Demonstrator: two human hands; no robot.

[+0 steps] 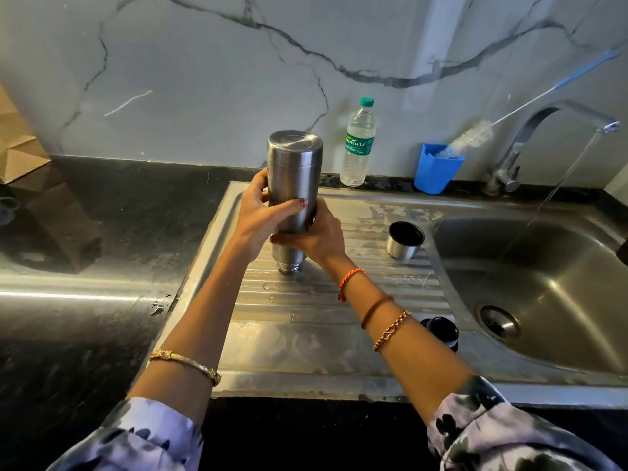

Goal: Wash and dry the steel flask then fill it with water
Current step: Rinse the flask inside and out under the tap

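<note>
We have the flask (294, 178) upside down over the drainboard (339, 300), its flat base toward the wall and its threaded mouth pointing down, at or just above the ribbed steel — we cannot tell if it touches. Both hands are closed around the body: the left hand (263, 215) wraps the near side with the thumb across the front, and the right hand (314, 237) clasps it just below, fingers curled round the lower barrel.

This looks to us like the draining step, after the wash and before drying. To do it well, we should keep the flask close to vertical so water runs straight out of the mouth, hold firm since wet steel slips, and give it a short shake or two over the drainboard rather than the counter (85, 232). Letting the mouth sit hard on the ribs could trap water inside — better a slight gap or tilt.

The cup lid (404, 240) stands mouth up just right of the flask, and the black stopper (440, 329) lies nearer us by the sink (543, 300). The tap (557, 130) is running into the sink, ready for filling; a water bottle (358, 144) and a brush (472, 137) in a blue cup (435, 171) stand by the wall.
</note>
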